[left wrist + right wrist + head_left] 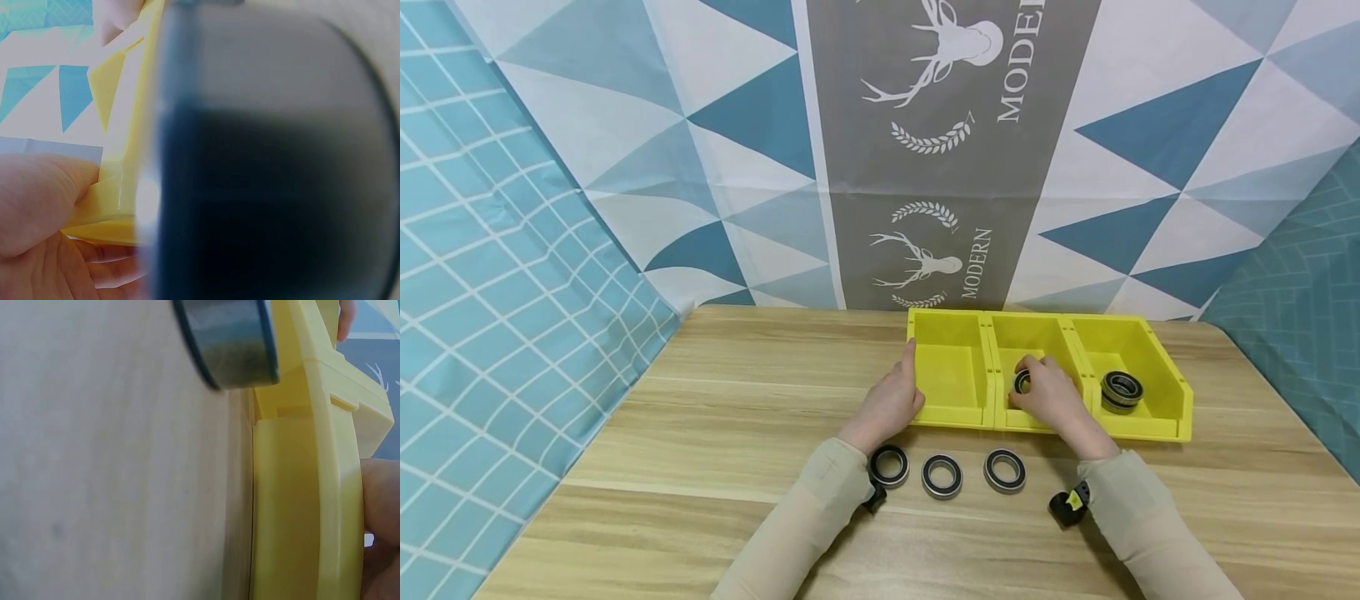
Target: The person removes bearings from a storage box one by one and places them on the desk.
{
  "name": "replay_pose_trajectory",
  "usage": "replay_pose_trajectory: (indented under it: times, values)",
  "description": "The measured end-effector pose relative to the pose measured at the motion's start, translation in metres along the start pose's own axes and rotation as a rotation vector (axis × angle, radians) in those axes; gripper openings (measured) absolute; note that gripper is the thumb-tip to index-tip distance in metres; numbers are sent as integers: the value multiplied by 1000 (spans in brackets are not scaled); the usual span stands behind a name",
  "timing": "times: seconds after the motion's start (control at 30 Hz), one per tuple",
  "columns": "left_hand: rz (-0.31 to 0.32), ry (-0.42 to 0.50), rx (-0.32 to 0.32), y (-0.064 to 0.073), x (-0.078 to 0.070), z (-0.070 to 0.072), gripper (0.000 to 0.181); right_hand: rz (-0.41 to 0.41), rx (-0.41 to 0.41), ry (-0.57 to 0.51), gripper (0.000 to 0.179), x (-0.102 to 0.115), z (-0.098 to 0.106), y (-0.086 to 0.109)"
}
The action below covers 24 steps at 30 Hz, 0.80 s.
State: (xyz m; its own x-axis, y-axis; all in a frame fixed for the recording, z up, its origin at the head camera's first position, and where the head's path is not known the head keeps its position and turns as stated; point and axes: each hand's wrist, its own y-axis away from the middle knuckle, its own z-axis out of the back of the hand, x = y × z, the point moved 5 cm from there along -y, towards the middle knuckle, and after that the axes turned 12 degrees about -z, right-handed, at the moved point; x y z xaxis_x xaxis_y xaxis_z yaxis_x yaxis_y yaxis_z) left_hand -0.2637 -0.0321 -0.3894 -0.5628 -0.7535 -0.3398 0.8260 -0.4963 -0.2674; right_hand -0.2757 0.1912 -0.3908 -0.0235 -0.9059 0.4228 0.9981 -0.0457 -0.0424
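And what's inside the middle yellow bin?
Inside, part of a black ring, pinched by the right hand. That hand covers the rest, so anything underneath can't be seen.

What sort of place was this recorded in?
Probably a staged tabletop recording corner: patterned wall coverings stand behind and beside a wood-grain table, which holds a yellow three-compartment bin and bearing-like rings.

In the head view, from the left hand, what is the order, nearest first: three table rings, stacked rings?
1. Left ring: row's left end.
2. Middle ring: row's middle.
3. Right ring: row's right end.
4. Stacked rings: right bin.
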Motion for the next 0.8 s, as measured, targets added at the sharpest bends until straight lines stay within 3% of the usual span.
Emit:
replay_pose_trajectory:
  times: [0.8]
  values:
    - [-16,-6,-13,0,2,-1,77,43,-41,-24,42,2,7,12]
